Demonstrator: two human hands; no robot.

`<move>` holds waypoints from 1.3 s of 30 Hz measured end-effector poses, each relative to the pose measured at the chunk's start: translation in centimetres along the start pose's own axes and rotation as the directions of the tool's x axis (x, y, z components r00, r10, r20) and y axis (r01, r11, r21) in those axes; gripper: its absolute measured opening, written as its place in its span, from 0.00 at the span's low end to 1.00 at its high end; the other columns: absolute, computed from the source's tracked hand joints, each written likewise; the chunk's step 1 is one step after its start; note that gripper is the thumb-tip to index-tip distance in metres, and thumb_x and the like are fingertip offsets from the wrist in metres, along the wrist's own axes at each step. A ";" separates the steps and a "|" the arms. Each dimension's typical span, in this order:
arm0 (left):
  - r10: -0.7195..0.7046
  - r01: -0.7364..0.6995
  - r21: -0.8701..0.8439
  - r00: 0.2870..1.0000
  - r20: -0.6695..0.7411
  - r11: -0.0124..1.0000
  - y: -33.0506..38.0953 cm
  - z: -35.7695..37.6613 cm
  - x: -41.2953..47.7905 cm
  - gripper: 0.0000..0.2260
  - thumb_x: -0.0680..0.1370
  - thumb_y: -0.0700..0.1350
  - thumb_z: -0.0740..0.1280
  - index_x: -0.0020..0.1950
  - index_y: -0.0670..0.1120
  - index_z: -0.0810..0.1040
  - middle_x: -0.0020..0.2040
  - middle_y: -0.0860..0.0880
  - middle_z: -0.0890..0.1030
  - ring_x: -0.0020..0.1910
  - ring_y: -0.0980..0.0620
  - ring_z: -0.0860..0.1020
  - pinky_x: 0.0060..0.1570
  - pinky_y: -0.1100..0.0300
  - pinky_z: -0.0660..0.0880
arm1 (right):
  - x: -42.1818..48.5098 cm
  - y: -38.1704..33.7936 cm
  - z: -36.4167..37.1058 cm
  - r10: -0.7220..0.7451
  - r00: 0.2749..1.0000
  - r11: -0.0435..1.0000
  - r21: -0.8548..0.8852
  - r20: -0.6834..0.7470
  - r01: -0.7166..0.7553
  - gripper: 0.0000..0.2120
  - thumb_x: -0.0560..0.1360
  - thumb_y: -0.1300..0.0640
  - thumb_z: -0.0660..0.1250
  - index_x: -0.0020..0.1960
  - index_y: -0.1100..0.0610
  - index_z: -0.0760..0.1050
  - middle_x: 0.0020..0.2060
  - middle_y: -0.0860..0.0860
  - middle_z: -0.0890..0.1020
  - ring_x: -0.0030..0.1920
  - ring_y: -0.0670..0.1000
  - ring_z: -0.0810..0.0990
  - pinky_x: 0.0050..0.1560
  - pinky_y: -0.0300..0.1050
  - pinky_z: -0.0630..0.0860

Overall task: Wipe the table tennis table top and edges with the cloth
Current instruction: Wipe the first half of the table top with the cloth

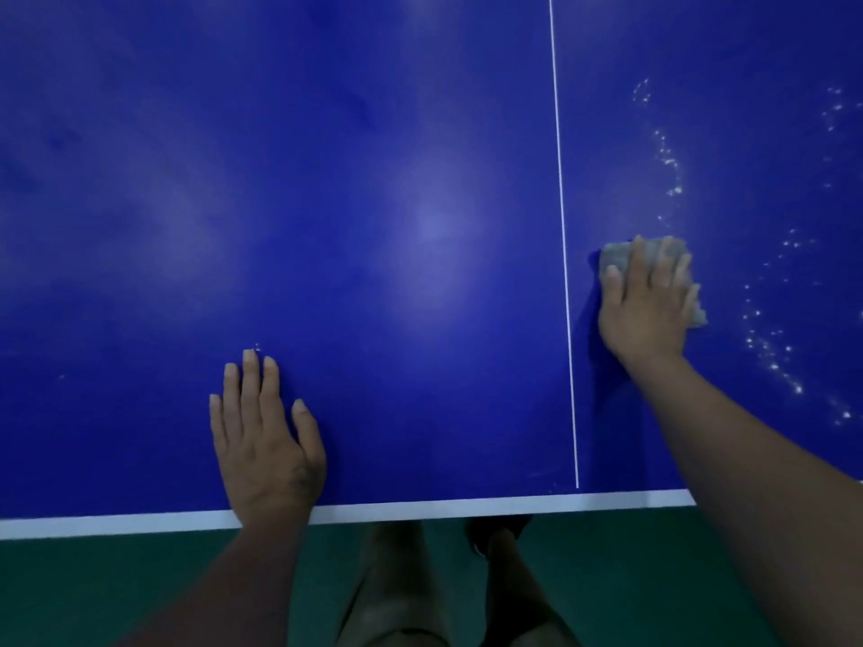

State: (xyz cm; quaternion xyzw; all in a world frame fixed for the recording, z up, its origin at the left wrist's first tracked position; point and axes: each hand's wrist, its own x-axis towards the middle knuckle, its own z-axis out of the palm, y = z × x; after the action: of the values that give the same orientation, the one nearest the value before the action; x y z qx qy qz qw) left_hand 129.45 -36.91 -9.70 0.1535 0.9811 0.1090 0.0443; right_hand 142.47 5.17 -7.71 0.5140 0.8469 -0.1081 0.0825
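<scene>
The blue table tennis table (pixel 373 203) fills most of the head view, with a white centre line (pixel 562 226) running away from me and a white near edge (pixel 420 511). My right hand (pixel 647 301) lies flat with straight fingers on a grey cloth (pixel 614 254), pressing it onto the top just right of the centre line. My left hand (pixel 264 441) rests flat on the table near the near edge, fingers straight, holding nothing. Trails of white droplets or specks (pixel 766 347) glisten on the surface to the right of the cloth.
Below the near edge is a dark green floor (pixel 116 590). My legs (pixel 420 590) stand close to the table between my two arms. More white specks (pixel 668 161) curve away beyond the cloth.
</scene>
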 end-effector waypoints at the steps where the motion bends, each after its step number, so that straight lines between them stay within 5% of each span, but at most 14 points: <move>1: -0.002 0.002 -0.002 1.000 -0.002 1.000 0.1 0.0 0.0 0.29 0.86 0.52 0.53 0.86 0.42 0.60 0.88 0.47 0.56 0.88 0.49 0.49 0.86 0.44 0.49 | -0.7 -0.8 0.3 -0.043 0.999 0.999 -0.027 -0.013 0.042 0.30 0.89 0.42 0.44 0.88 0.51 0.47 0.87 0.57 0.46 0.86 0.62 0.43 0.84 0.69 0.44; 4: -0.002 0.002 0.004 1.000 -0.002 1.000 0.1 -0.2 0.0 0.29 0.86 0.52 0.53 0.86 0.42 0.60 0.88 0.47 0.57 0.88 0.49 0.50 0.86 0.43 0.49 | -3.8 -5.6 2.0 -0.287 0.957 0.955 -0.083 -0.041 0.283 0.29 0.88 0.44 0.49 0.87 0.50 0.51 0.87 0.57 0.48 0.86 0.63 0.45 0.84 0.68 0.45; 8: -0.005 0.005 -0.004 1.000 -0.015 1.000 0.3 -0.4 0.1 0.28 0.86 0.50 0.54 0.86 0.42 0.62 0.88 0.46 0.58 0.88 0.48 0.51 0.86 0.44 0.49 | -11.3 -11.8 5.4 -0.589 0.808 0.807 -0.048 -0.016 0.588 0.30 0.88 0.44 0.54 0.87 0.51 0.55 0.87 0.57 0.50 0.86 0.62 0.47 0.84 0.68 0.46; 13: -0.017 0.016 -0.013 1.000 -0.015 1.000 0.5 -0.4 0.1 0.28 0.86 0.50 0.54 0.86 0.42 0.62 0.88 0.47 0.58 0.88 0.49 0.51 0.86 0.44 0.49 | -20.5 -11.1 8.2 -0.706 0.708 0.708 0.001 -0.002 0.706 0.31 0.88 0.42 0.54 0.88 0.49 0.51 0.87 0.54 0.49 0.87 0.59 0.47 0.84 0.67 0.51; 17: -0.023 0.023 -0.008 1.000 -0.009 1.000 0.4 -0.4 0.0 0.29 0.86 0.52 0.53 0.86 0.43 0.61 0.88 0.48 0.58 0.88 0.50 0.50 0.87 0.45 0.48 | -17.6 -4.4 7.1 -0.795 0.605 0.606 0.005 0.044 0.795 0.30 0.86 0.42 0.59 0.86 0.48 0.60 0.87 0.52 0.55 0.86 0.57 0.52 0.83 0.67 0.55; 19: -0.021 0.021 -0.003 1.000 -0.009 1.000 0.3 -0.4 0.0 0.29 0.86 0.52 0.52 0.86 0.44 0.61 0.88 0.48 0.58 0.88 0.50 0.50 0.87 0.45 0.48 | -13.2 -0.7 5.6 -0.762 0.646 0.646 -0.028 0.029 0.763 0.29 0.85 0.44 0.61 0.85 0.49 0.62 0.86 0.53 0.58 0.86 0.59 0.53 0.82 0.68 0.55; 23: -0.025 0.025 0.003 1.000 -0.010 1.000 0.4 -0.4 0.0 0.28 0.87 0.52 0.53 0.86 0.44 0.60 0.88 0.49 0.57 0.88 0.51 0.50 0.87 0.46 0.48 | -3.8 3.8 2.0 -0.495 0.869 0.867 -0.063 0.010 0.494 0.30 0.87 0.42 0.51 0.86 0.50 0.55 0.87 0.54 0.52 0.86 0.61 0.51 0.82 0.69 0.53; 28: -0.003 0.003 0.000 0.999 -0.039 1.000 0.4 -0.3 0.0 0.27 0.87 0.51 0.54 0.86 0.43 0.62 0.88 0.48 0.59 0.88 0.49 0.51 0.86 0.45 0.49 | -0.8 0.8 1.0 -0.369 0.929 0.927 -0.076 -0.018 0.366 0.29 0.88 0.43 0.49 0.87 0.50 0.51 0.87 0.56 0.48 0.86 0.62 0.47 0.83 0.71 0.49; 31: -0.006 0.006 0.009 0.999 -0.038 1.000 0.5 -0.3 0.0 0.27 0.87 0.51 0.55 0.86 0.44 0.61 0.88 0.48 0.59 0.88 0.49 0.51 0.86 0.45 0.49 | -5.7 -4.2 2.6 -0.462 0.887 0.885 -0.074 -0.008 0.460 0.31 0.87 0.44 0.54 0.87 0.51 0.54 0.87 0.58 0.51 0.86 0.64 0.48 0.83 0.71 0.48; 34: -0.009 0.010 0.013 0.999 -0.033 1.000 0.5 -0.3 0.0 0.27 0.87 0.51 0.54 0.86 0.45 0.60 0.88 0.49 0.58 0.88 0.50 0.50 0.87 0.45 0.49 | -14.1 -7.6 5.5 -0.649 0.761 0.761 -0.019 -0.011 0.648 0.32 0.86 0.45 0.58 0.87 0.53 0.57 0.86 0.57 0.54 0.86 0.63 0.50 0.83 0.70 0.49; 39: -0.014 0.015 0.016 1.000 -0.026 1.000 0.6 -0.5 0.0 0.27 0.88 0.51 0.54 0.86 0.44 0.60 0.88 0.48 0.58 0.88 0.50 0.50 0.87 0.46 0.48 | -22.9 -3.7 8.3 -0.755 0.655 0.656 0.016 0.031 0.755 0.32 0.87 0.43 0.57 0.87 0.50 0.54 0.87 0.53 0.52 0.87 0.58 0.51 0.84 0.67 0.51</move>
State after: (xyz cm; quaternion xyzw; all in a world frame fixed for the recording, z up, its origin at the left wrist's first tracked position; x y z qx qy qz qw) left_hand 129.52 -36.42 -9.05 0.1454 0.9836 0.1026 0.0310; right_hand 149.93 -18.28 -9.62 0.1143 0.9822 -0.1424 0.0446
